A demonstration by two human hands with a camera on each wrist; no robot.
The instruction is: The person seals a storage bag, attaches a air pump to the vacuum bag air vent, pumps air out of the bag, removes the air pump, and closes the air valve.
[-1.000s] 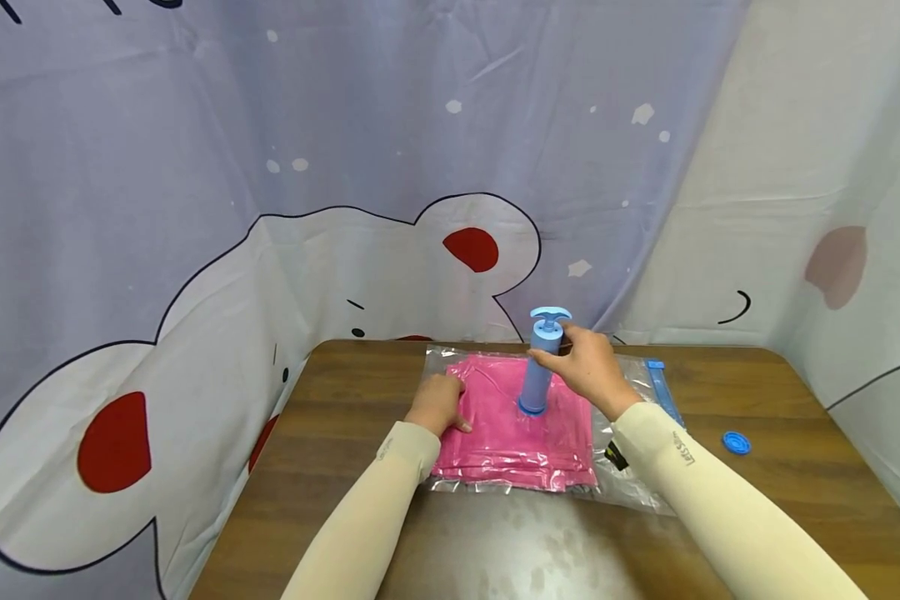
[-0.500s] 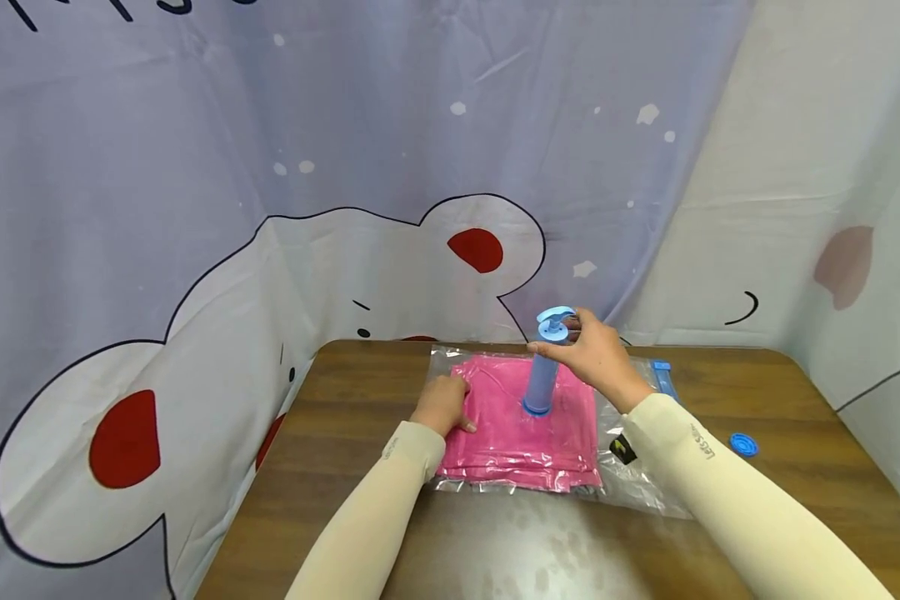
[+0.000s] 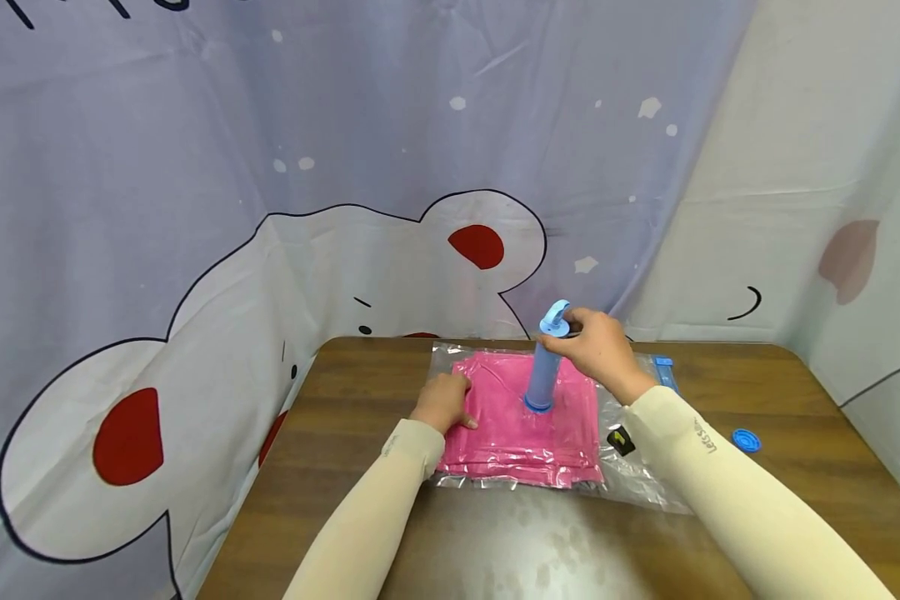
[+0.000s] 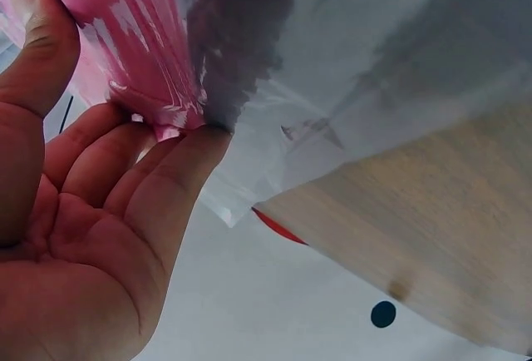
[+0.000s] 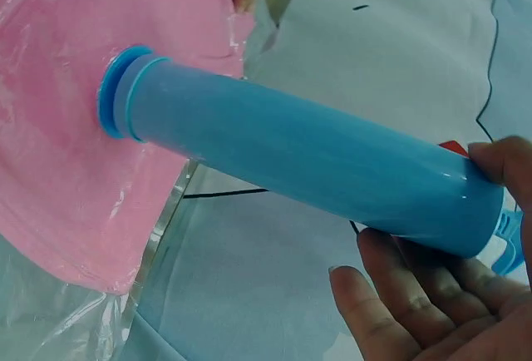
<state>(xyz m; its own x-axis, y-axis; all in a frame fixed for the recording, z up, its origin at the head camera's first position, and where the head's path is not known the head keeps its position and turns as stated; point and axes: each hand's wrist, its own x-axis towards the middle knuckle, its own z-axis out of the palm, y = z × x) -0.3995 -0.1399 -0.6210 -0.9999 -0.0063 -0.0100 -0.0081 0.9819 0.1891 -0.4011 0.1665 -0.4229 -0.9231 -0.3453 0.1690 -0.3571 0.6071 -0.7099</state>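
A clear vacuum storage bag (image 3: 648, 492) with folded pink cloth (image 3: 495, 450) inside lies on the table. On the bag's valve stands a blue hand pump (image 3: 543, 379), tilted slightly to the right at the top. My right hand (image 3: 600, 352) holds the pump's barrel near its upper end, thumb on one side and fingers on the other, as the right wrist view shows. The pump's handle (image 3: 555, 315) sits low, just above the barrel. At the bag's left edge, my left hand (image 3: 444, 403) grips the bag, with the thumb (image 4: 51, 41) over the pink part and the fingers along the edge.
A round blue valve cap (image 3: 746, 440) lies on the wooden table (image 3: 330, 450) right of the bag. A blue slider strip (image 3: 666, 373) is at the bag's right end, near a black label (image 3: 620, 441). Behind the table hangs a printed curtain (image 3: 390, 125).
My right hand has turned about the pump's top, and the handle has swung from crosswise to nearly end-on. My left hand stays at the bag's edge. The head view has shifted slightly.
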